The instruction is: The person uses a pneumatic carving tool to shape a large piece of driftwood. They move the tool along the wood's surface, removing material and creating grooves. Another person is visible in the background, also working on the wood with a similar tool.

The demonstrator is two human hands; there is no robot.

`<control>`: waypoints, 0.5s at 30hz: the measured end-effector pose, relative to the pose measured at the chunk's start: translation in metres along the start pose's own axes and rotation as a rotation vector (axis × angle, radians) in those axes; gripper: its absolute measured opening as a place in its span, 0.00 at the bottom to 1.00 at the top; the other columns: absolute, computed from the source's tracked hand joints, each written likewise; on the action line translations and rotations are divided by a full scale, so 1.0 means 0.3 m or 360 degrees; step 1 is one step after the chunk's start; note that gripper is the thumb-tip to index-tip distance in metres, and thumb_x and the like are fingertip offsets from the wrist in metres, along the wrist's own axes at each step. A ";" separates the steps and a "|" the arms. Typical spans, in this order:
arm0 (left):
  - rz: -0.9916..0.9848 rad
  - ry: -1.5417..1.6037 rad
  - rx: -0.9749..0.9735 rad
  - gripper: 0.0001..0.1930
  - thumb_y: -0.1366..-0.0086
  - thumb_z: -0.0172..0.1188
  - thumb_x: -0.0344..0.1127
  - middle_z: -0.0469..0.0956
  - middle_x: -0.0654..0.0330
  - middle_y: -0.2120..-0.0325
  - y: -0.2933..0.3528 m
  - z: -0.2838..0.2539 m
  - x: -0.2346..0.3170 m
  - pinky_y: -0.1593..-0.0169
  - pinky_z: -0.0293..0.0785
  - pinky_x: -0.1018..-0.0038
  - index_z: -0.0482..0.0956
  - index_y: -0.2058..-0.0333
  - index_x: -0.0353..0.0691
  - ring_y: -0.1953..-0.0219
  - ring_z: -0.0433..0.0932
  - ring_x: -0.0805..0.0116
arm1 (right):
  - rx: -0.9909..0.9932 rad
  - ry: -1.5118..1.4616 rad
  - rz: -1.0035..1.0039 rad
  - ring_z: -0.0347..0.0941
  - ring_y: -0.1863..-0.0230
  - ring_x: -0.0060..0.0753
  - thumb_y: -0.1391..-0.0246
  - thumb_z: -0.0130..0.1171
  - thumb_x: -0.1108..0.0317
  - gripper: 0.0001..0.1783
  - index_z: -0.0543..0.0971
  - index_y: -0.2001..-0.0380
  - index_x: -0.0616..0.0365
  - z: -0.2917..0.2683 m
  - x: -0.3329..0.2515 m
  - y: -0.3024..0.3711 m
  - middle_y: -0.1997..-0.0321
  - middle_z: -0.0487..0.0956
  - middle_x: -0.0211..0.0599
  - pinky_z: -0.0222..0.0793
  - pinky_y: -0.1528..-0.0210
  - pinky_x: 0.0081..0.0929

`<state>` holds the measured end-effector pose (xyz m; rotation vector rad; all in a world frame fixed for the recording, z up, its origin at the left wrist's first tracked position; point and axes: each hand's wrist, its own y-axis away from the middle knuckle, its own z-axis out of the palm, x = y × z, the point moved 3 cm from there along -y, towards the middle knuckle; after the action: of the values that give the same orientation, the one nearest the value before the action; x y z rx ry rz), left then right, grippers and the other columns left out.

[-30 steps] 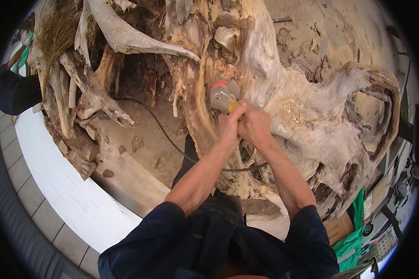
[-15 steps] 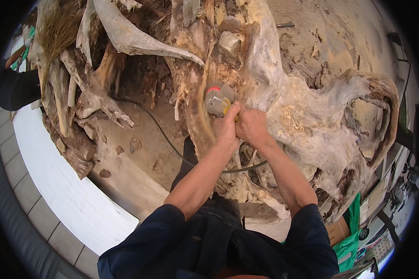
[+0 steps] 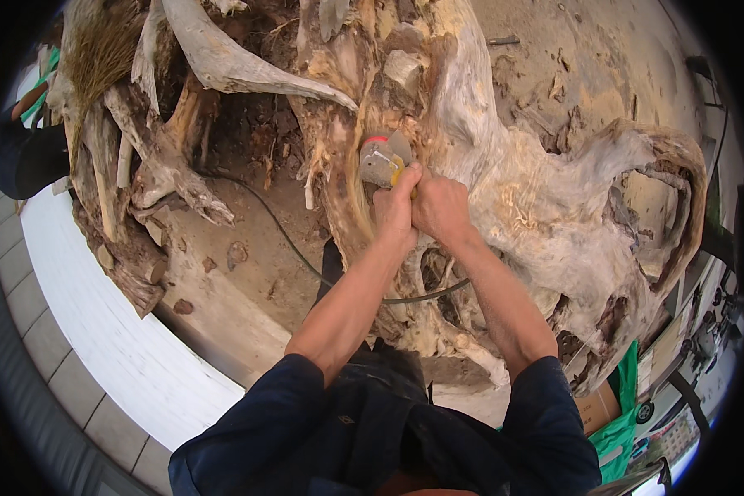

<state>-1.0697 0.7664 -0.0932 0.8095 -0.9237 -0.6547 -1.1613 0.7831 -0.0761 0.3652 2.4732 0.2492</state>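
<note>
Both arms reach forward over a large, weathered tree stump (image 3: 546,198) with twisted pale roots. My left hand (image 3: 395,207) and my right hand (image 3: 440,205) are closed side by side around the body of an angle grinder (image 3: 379,164). The tool's dusty grey head shows a red ring and a yellow part beyond my fingers. Its working end is against or just above a groove of brown wood, and I cannot tell if it touches. My hands hide most of the grinder's body.
A dark cord (image 3: 277,221) runs across the dirt and passes below my forearms. A curved root (image 3: 248,74) juts in from the upper left. A stone (image 3: 405,70) sits in the wood ahead. A white board (image 3: 99,306) lies at left, near another person's dark-clothed part (image 3: 33,157).
My hands and the grinder have shifted slightly forward and left along the groove. The whole view has also moved a little. My grip is the same.
</note>
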 end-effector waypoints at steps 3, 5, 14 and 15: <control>0.0039 -0.0026 -0.0009 0.21 0.39 0.72 0.38 0.81 0.58 0.59 -0.018 0.012 0.015 0.55 0.78 0.68 0.79 0.55 0.29 0.59 0.80 0.69 | 0.0044 -0.0011 0.0006 0.80 0.74 0.62 0.47 0.58 0.65 0.13 0.79 0.67 0.66 -0.013 -0.009 -0.021 0.77 0.81 0.57 0.75 0.70 0.52; 0.0069 -0.0096 -0.0046 0.21 0.39 0.72 0.38 0.81 0.57 0.58 -0.021 0.037 0.033 0.55 0.78 0.68 0.78 0.54 0.28 0.59 0.80 0.69 | 0.0089 -0.0011 -0.0005 0.80 0.74 0.62 0.46 0.58 0.65 0.13 0.79 0.67 0.66 -0.028 -0.005 -0.038 0.77 0.81 0.57 0.75 0.70 0.52; 0.0043 -0.0179 0.0022 0.16 0.34 0.69 0.39 0.80 0.60 0.60 -0.007 0.026 -0.001 0.56 0.79 0.70 0.78 0.55 0.33 0.60 0.79 0.72 | 0.0025 -0.0078 0.0069 0.80 0.75 0.61 0.45 0.58 0.63 0.14 0.79 0.67 0.66 -0.022 0.012 -0.016 0.77 0.81 0.57 0.75 0.70 0.52; 0.0065 -0.0175 0.0029 0.16 0.34 0.69 0.39 0.80 0.60 0.60 0.005 0.018 -0.013 0.56 0.79 0.70 0.79 0.55 0.33 0.60 0.79 0.72 | 0.0023 -0.0084 0.0066 0.80 0.75 0.61 0.45 0.58 0.63 0.14 0.79 0.67 0.66 -0.016 0.017 -0.005 0.77 0.81 0.57 0.75 0.70 0.52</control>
<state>-1.0758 0.7686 -0.0918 0.7748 -1.0448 -0.6614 -1.1684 0.7830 -0.0757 0.4239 2.4187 0.2361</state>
